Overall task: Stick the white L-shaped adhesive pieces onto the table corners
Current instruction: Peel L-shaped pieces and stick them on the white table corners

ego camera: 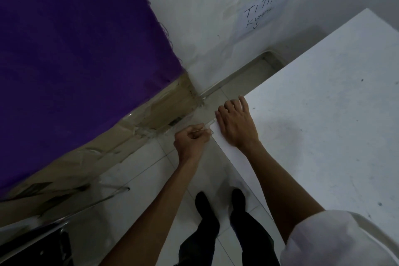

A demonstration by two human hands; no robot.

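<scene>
The white table [323, 127] fills the right side, its near-left corner pointing toward the middle of the view. My right hand [236, 123] lies flat on that corner, fingers spread over the edge. My left hand [192, 141] is just left of the corner, off the table, fingers curled and pinching a thin, clear-looking strip [206, 128] that runs toward the corner. A small pale piece [212, 122] shows at the corner tip between the two hands; its shape is hard to make out.
A purple cloth [75, 60] over a brown taped box [151, 114] stands at left. A white wall with a handwritten paper sign [261, 13] is behind. White floor tiles [140, 179] and my dark shoes [218, 203] are below.
</scene>
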